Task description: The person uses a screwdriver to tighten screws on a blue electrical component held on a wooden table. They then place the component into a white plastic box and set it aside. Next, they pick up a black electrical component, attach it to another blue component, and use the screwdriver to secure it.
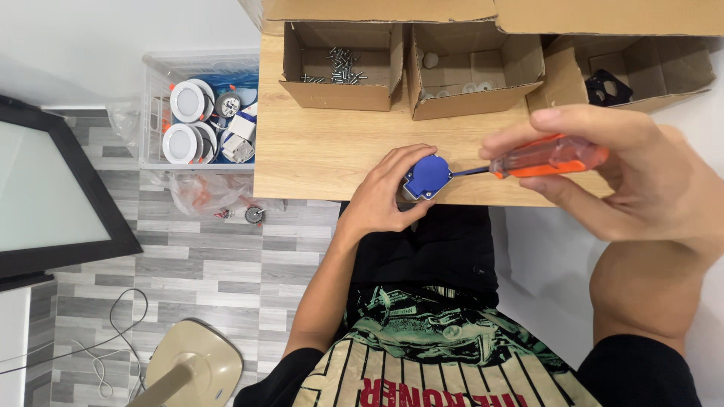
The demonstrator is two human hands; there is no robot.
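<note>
My left hand [385,197] grips a small blue plastic part [427,176] at the front edge of the pale wood-grain worktop [317,151], fingers wrapped round it. My right hand [626,173] clenches a screwdriver [539,160] with a translucent orange handle, its dark shaft laid level and the tip meeting the blue part's side. Along the back of the worktop I see three open brown cardboard boxes: the left box [341,92] holds loose metal screws [341,66], the middle box [473,94] small pale round pieces, the right box [656,75] a flat black piece with holes. On the grey plank floor to my left stands a clear plastic bin [154,113] holding round white downlights [185,120].
</note>
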